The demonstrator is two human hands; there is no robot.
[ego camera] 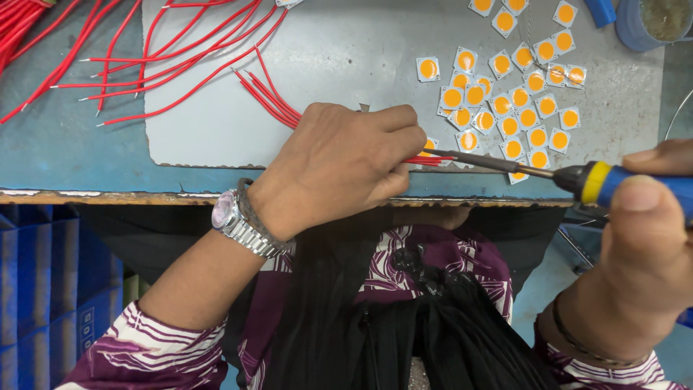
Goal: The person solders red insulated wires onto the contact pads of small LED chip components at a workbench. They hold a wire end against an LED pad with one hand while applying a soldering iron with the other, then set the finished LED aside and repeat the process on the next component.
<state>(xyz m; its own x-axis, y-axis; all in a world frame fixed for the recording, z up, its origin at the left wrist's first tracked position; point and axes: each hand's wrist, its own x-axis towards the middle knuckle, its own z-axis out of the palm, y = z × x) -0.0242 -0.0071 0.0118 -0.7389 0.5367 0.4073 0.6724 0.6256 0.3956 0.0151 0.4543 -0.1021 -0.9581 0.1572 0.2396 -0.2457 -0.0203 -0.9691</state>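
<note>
The blue surface (65, 155) is seen spread across the upper half of the view, and a grey mat (346, 50) is laid flat on it, reaching almost to the worn front edge. Loose red wires (144, 68) are fanned over the mat's left part and out onto the surface, their bare ends mostly turned to the left. Over on the right of the mat, a cluster of small square white chips with round orange centres (516, 97) is scattered, many touching one another. A blue cup (653, 22) is glimpsed at the top right corner. Now to the hands: the left hand (336, 162) is curled together at the mat's front edge, a metal watch (234, 220) worn on its wrist, and a small bundle of red wires (278, 101) is pinched under its fingers, the stripped tips (433, 159) sticking out to the right. The right hand (646, 238) is clamped around a soldering iron (577, 179) with a blue handle and yellow collar. The iron's long axis is laid nearly level, slightly tilted, handle to the right, and its dark tip is pointed left, brought right up to the wire tips just beside the nearest chip; actual contact cannot be told.
</note>
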